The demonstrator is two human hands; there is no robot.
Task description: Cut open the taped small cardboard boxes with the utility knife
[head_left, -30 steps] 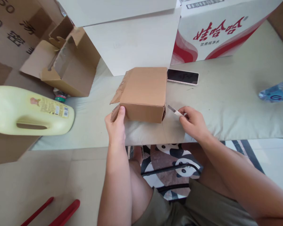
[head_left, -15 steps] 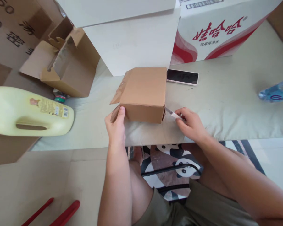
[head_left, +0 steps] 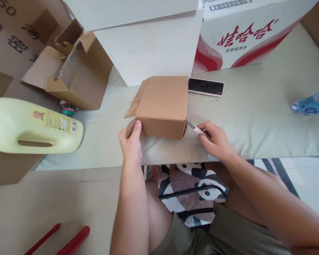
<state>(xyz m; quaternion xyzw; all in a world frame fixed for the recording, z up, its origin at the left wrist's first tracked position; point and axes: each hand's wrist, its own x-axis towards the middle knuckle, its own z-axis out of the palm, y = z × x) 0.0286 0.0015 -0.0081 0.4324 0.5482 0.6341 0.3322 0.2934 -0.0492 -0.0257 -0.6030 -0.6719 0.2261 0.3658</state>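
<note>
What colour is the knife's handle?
The handle is white where uncovered, best seen in the head view.

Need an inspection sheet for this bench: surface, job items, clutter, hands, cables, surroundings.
Surface: pale cloth, creased along the near edge.
Job items: brown carton, left-side flaps ragged; white-handled knife, blade tip at the carton's near right edge, contact unclear.
Clutter: phone beside the carton; clear bottle at right; yellow jug and open carton at left.
Hands: left hand grips the carton's near left corner; right hand holds the knife.
Cables: nothing seen.
Surroundings: white box and red-and-white box behind.
</note>
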